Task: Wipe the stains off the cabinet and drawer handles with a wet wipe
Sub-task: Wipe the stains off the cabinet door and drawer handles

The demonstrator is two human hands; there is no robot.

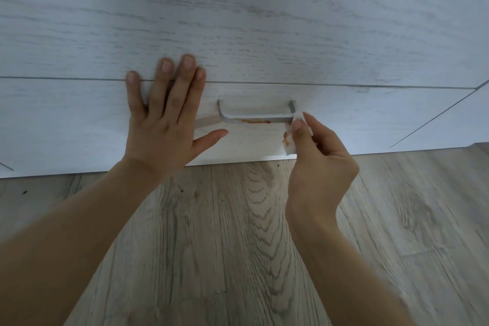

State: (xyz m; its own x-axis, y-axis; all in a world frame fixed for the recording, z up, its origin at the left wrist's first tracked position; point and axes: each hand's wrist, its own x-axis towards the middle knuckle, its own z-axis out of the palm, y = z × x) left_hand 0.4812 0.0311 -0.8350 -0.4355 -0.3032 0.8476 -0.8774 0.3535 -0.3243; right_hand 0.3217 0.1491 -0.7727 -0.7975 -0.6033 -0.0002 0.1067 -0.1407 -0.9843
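Note:
A grey metal drawer handle (254, 116) sits on a low white wood-grain drawer front (79, 119). An orange-red stain (255, 121) runs along the lower edge of its bar. My right hand (317, 159) pinches a folded white wet wipe (291, 140) and holds it against the handle's right end; the wipe carries an orange smear. My left hand (164, 119) lies flat with spread fingers on the drawer front just left of the handle, fingertips over the seam above.
A taller white wood-grain panel (238, 21) rises above the drawer seam. Another panel edge (436, 116) angles away at the right. Grey wood-pattern floor (238, 246) fills the lower half, with a few small dark specks.

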